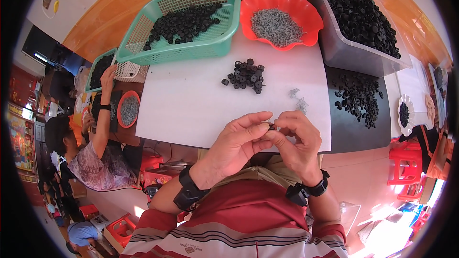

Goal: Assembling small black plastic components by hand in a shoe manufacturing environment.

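Note:
Over the near edge of the white sheet (181, 95), my left hand (236, 138) and my right hand (299, 145) meet fingertip to fingertip. Both are closed in a pinch on one small black round part (271, 126), mostly covered by the fingers. Beyond them lies a pile of black round knob-like parts (246, 75). A few loose silver screws (300, 102) are scattered on the sheet just past my right hand.
At the back stand a green basket (191, 56) of black parts, a red scalloped bowl (311, 14) of screws and a grey bin (354, 59) of black rings. Small black pieces (358, 98) cover a dark board. A co-worker (98, 162) sits at left beside another bowl (136, 96).

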Action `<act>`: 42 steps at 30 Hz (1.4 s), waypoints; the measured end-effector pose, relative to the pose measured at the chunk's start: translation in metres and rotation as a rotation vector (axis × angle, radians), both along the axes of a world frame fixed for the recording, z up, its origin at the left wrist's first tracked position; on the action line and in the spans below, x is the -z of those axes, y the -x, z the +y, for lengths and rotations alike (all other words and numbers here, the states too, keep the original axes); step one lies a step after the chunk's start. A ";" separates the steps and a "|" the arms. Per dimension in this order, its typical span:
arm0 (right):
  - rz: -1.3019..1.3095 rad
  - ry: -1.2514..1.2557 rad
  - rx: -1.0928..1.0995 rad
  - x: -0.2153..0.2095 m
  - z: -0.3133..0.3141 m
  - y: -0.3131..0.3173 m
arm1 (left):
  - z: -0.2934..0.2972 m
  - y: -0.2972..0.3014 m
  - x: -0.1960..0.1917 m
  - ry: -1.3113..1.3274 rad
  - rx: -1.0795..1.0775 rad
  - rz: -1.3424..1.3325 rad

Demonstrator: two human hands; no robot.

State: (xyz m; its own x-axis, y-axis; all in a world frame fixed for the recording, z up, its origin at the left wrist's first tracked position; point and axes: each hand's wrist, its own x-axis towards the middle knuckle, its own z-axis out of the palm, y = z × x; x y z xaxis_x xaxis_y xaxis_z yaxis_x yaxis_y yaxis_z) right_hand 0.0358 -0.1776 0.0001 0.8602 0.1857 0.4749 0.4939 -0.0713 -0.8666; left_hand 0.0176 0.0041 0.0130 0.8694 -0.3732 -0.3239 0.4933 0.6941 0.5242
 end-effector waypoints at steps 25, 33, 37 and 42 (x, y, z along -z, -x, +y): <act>-0.414 0.320 0.222 0.006 0.010 0.000 | 0.017 -0.007 -0.009 -0.695 -0.202 -0.324; -0.394 0.240 0.180 0.000 0.007 0.003 | 0.065 -0.064 0.019 -1.868 -0.448 -0.804; -0.336 0.211 0.171 -0.004 0.005 0.006 | 0.064 -0.066 0.018 -1.906 -0.402 -0.802; -0.291 0.198 0.158 -0.004 0.005 0.006 | 0.065 -0.069 0.018 -1.882 -0.379 -0.826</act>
State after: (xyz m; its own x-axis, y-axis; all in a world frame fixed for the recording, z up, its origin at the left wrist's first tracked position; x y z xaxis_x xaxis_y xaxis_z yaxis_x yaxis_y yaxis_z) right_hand 0.0299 -0.1725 0.0044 0.7199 0.1740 0.6719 0.6868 -0.3179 -0.6536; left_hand 0.0863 0.0693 -0.0049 0.9129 0.0597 0.4038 -0.1772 -0.8332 0.5237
